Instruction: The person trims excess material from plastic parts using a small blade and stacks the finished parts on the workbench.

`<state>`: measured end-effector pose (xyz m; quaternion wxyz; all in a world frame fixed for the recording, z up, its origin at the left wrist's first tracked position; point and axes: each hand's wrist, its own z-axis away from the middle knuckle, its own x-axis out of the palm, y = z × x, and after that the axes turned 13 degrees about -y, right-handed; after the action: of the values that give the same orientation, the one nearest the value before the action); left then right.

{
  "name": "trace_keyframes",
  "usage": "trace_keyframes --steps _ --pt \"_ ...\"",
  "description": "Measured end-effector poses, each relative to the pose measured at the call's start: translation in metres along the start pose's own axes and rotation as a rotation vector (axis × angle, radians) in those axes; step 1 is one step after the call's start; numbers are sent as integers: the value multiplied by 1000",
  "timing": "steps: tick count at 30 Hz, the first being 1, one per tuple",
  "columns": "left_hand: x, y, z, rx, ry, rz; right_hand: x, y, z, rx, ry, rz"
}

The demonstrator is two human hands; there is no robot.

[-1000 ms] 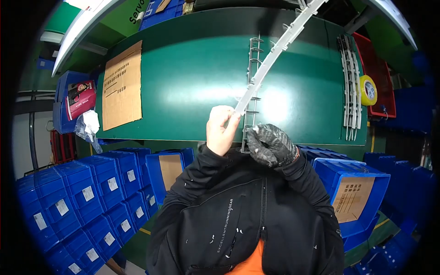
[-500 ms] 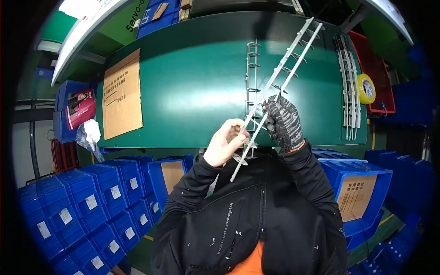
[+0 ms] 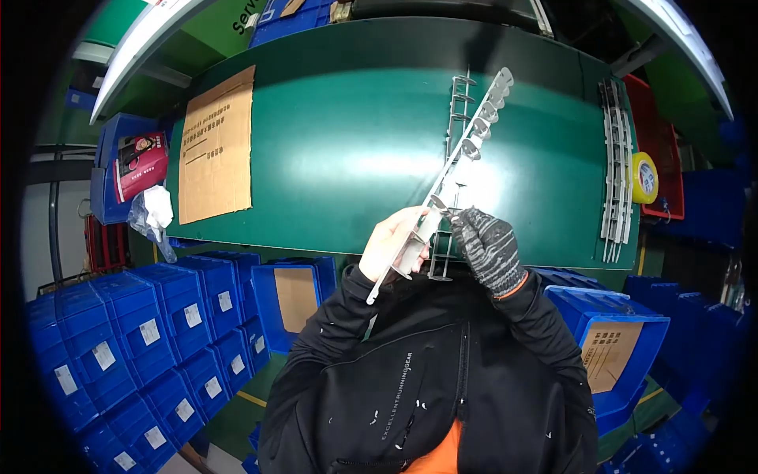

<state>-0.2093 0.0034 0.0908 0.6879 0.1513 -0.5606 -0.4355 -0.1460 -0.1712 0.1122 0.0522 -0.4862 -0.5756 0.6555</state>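
Observation:
My bare left hand [image 3: 395, 243] is closed around the lower part of a long, pale metal strip [image 3: 452, 163] with rounded cross plates along it. The strip slants up and to the right above the table. Against its middle, my right hand [image 3: 489, 249], in a grey-black knitted glove, has its fingers pinched together. A small dark pointed piece [image 3: 440, 205] shows at those fingertips, too small to name. A second ladder-like metal strip [image 3: 459, 107] lies on the green table [image 3: 339, 142] behind the held one, partly hidden by it.
Several similar strips [image 3: 617, 174] lie at the table's right side, beside a roll of yellow tape [image 3: 645, 178] and a red bin [image 3: 663, 142]. Flat cardboard [image 3: 217, 150] lies on the left. Blue crates [image 3: 162, 320] stand below left, with another blue crate [image 3: 624, 316] below right.
The held strip has turned about its length, so its plates now show broadside, and its top end has come lower. My right hand has moved slightly down.

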Motion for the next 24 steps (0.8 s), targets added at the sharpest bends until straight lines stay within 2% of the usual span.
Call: trace_keyframes --steps 1,3,5,7,9,10,13,16,17,18,20,21,22,24 --pt "-2 1 1 23 1 -26 3 2 1 2 -5 -3" --pt "-3 2 1 46 6 -50 10 7 2 6 -45 228" --pt "-2 5 1 73 93 -111 11 4 -2 18 -59 194" --pt "-3 7 3 71 93 -107 6 0 -5 32 -73 162" --pt "-2 9 2 70 93 -103 -1 -3 -7 188 -317 -26" --pt "0 10 1 71 102 -100 -1 -5 -8 189 -323 -26" --pt "1 12 0 79 103 -91 0 -6 -12 163 -157 -108" --pt "-1 11 0 89 107 -101 3 -5 -14 199 -236 1" --pt "-1 11 -1 92 117 -114 5 -3 -12 112 -281 113" --pt "-4 10 -1 94 117 -111 3 -4 -12 111 -283 115" --pt "-13 8 1 77 27 -77 0 -8 -12 170 -343 -96" --pt "-13 8 -1 78 28 -73 2 -3 -13 -16 -219 24" --pt "-11 8 -3 90 96 -53 0 -2 -15 -18 -223 26" --pt "-19 7 -9 108 164 -37 -6 -3 -23 424 -240 -249"
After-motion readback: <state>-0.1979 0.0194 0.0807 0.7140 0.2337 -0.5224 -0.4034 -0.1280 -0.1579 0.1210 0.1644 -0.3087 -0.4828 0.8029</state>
